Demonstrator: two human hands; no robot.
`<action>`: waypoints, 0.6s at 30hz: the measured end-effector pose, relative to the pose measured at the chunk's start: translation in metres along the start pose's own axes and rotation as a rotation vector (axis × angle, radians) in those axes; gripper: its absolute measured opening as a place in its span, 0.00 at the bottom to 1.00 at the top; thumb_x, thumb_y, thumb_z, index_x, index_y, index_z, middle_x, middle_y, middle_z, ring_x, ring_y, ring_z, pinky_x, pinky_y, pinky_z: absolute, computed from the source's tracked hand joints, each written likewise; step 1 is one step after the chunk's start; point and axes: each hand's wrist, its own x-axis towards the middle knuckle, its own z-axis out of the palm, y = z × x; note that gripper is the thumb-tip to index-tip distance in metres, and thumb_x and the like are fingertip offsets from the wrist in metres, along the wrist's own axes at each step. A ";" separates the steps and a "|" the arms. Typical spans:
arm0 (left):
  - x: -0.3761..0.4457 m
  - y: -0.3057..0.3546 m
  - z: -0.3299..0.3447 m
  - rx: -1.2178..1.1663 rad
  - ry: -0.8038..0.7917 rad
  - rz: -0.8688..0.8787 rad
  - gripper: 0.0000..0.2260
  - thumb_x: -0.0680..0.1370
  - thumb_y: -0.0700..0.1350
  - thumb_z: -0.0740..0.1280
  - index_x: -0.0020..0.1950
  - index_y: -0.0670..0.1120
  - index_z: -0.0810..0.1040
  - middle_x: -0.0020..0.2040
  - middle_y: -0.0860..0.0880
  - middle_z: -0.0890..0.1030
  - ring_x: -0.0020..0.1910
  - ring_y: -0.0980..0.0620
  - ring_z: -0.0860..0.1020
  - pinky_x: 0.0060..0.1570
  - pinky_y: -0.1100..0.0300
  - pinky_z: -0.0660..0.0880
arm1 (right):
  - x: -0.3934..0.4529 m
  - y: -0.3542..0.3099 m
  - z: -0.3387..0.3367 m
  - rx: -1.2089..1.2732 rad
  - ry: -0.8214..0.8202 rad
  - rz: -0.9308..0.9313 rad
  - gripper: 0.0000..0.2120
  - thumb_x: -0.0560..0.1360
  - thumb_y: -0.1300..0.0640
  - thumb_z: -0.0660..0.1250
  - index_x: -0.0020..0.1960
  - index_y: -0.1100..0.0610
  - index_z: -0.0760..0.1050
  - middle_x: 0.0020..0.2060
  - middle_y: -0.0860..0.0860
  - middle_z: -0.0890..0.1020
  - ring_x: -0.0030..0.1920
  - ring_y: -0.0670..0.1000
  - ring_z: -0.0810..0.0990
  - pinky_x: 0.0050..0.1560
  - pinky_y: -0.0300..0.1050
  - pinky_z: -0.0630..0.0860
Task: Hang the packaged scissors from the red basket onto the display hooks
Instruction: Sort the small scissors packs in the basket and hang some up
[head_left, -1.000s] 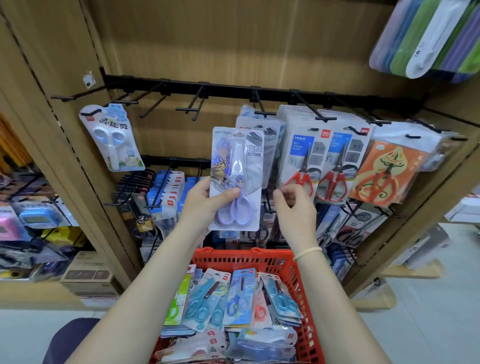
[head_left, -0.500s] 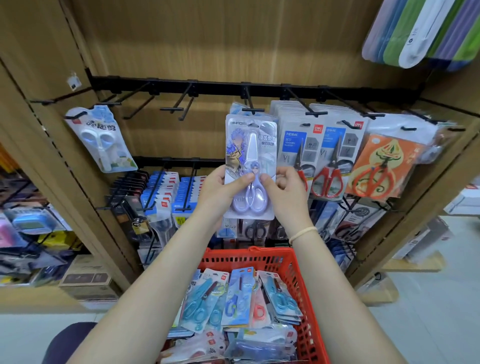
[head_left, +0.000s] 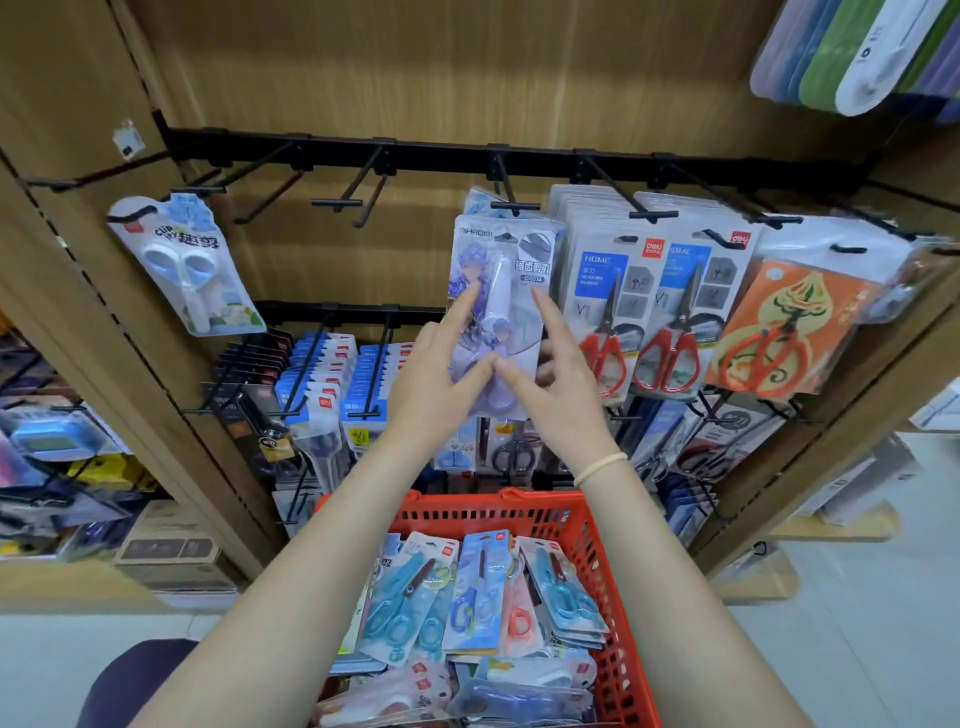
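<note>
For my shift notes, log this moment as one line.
step: hanging purple scissors pack on hook | left hand: open, touching | right hand: open, touching | red basket: still stocked

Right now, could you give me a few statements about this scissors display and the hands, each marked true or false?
1. Both hands, left hand and right hand, are at the purple scissors pack. True.
2. The red basket is empty. False: it holds many scissors packs.
3. The white scissors pack hangs on the far left hook. True.
4. The red-handled scissors hang left of the purple pack. False: they hang to its right.
5. Every top-row hook is full. False: several are bare.
</note>
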 end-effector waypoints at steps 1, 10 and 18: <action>0.002 -0.003 -0.001 0.078 -0.001 -0.036 0.31 0.83 0.51 0.66 0.80 0.67 0.56 0.62 0.56 0.73 0.54 0.52 0.76 0.55 0.54 0.76 | 0.003 0.003 0.003 -0.012 -0.004 0.009 0.35 0.79 0.46 0.68 0.76 0.29 0.53 0.74 0.32 0.66 0.44 0.35 0.63 0.56 0.48 0.69; 0.037 -0.024 -0.003 0.126 -0.087 -0.107 0.26 0.85 0.56 0.60 0.80 0.68 0.55 0.55 0.50 0.73 0.45 0.55 0.74 0.48 0.57 0.71 | 0.034 -0.003 0.012 -0.091 -0.006 0.113 0.31 0.83 0.47 0.61 0.81 0.40 0.51 0.76 0.50 0.67 0.71 0.45 0.65 0.63 0.34 0.61; -0.041 -0.063 -0.025 0.207 0.055 -0.070 0.20 0.83 0.56 0.59 0.70 0.49 0.77 0.65 0.52 0.73 0.62 0.60 0.71 0.59 0.62 0.68 | -0.020 0.006 0.038 -0.194 0.190 0.106 0.15 0.82 0.55 0.62 0.68 0.54 0.75 0.54 0.54 0.77 0.51 0.53 0.78 0.54 0.43 0.72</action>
